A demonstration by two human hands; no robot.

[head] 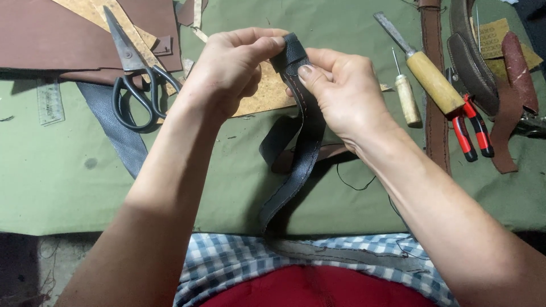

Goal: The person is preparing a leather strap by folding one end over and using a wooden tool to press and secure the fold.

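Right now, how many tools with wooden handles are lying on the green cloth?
2. The awl with the pale handle lies just right of the right hand; the thicker chisel lies beside it, further right. Others may be hidden under the leather.

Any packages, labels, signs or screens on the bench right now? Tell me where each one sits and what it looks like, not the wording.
No packages, signs or screens show.
Clear ruler: far left on the green cloth, flat, see-through plastic with fine printed scale marks.
Sandpaper sheet: top right beside the brown strap, tan, rectangular, with rows of small dark printed marks.
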